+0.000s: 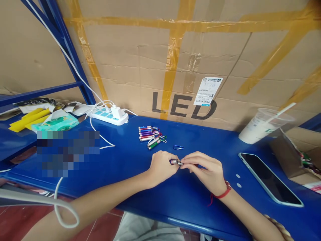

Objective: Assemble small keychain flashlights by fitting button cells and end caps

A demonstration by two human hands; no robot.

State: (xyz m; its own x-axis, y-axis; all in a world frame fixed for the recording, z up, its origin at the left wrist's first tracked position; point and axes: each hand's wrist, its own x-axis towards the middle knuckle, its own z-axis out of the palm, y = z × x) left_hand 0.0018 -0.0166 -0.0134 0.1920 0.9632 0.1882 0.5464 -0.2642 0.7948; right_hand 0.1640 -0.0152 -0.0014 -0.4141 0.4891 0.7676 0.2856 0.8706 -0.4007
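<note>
My left hand [162, 166] and my right hand [205, 170] meet over the blue table [130, 177], both closed on one small keychain flashlight [176, 162]. The left fingers wrap its purple body; the right fingertips pinch its silver end. A red string bracelet [224, 193] circles my right wrist. Just beyond the hands lies a row of several more small flashlights [150, 134] in mixed colours, and a loose blue carabiner clip [178, 147] sits beside them.
A phone [269, 179] lies face up at right, near an open cardboard box [298, 154] and a plastic cup with a straw [263, 125]. A white power strip [110, 115] with cables sits at back left. A large taped carton marked LED [175, 60] stands behind.
</note>
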